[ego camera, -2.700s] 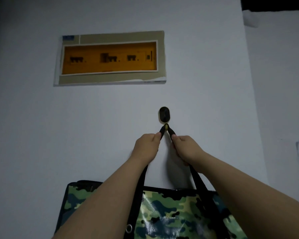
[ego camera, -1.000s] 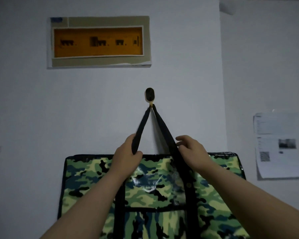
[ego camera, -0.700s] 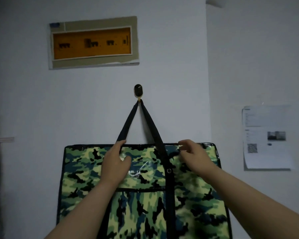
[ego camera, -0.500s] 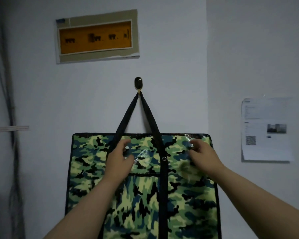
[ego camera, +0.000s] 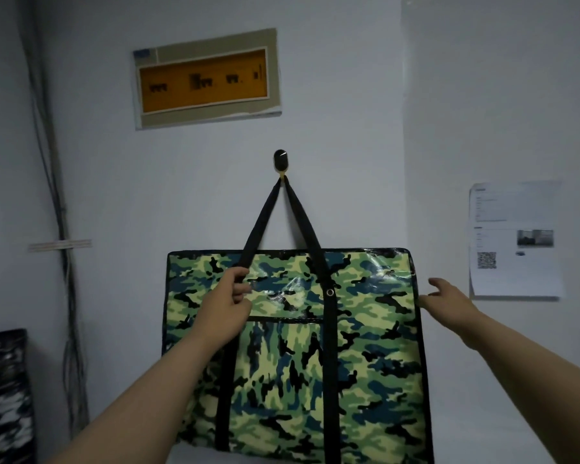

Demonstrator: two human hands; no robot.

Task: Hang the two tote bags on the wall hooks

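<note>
Camouflage tote bag (ego camera: 315,363) hangs flat against the white wall (ego camera: 148,195), both black straps (ego camera: 298,212) meeting at the top and looped over a dark oval wall hook (ego camera: 281,160). Bag surface is glossy; green, cream, teal and black pattern, black edging, a metal eyelet (ego camera: 330,292) on the right strap band. A front pocket seam runs across between the two vertical bands. Bag mouth is closed flat, contents not visible.

Left hand (ego camera: 225,306) is closed around the lower part of the left strap where it joins the bag face, thumb and fingers pinched on the webbing. Right hand (ego camera: 446,296) sits at the bag's upper right edge, fingers spread and loosely curled, nothing gripped; whether the fingertips touch the edging I cannot tell.

Surroundings: above the hook, well apart from it, a rectangular panel with an orange window (ego camera: 203,80) set in a tan frame, mounted slightly tilted. To the right of the bag, on the adjoining wall face, a printed paper sheet (ego camera: 516,239) with a QR code and a small photo. To the left, a bundle of cables (ego camera: 57,212) runs down the wall, held by a pale strip (ego camera: 59,244). At lower left a dark patterned object (ego camera: 4,396), blurred, is cut off by the frame edge; it cannot be identified.
</note>
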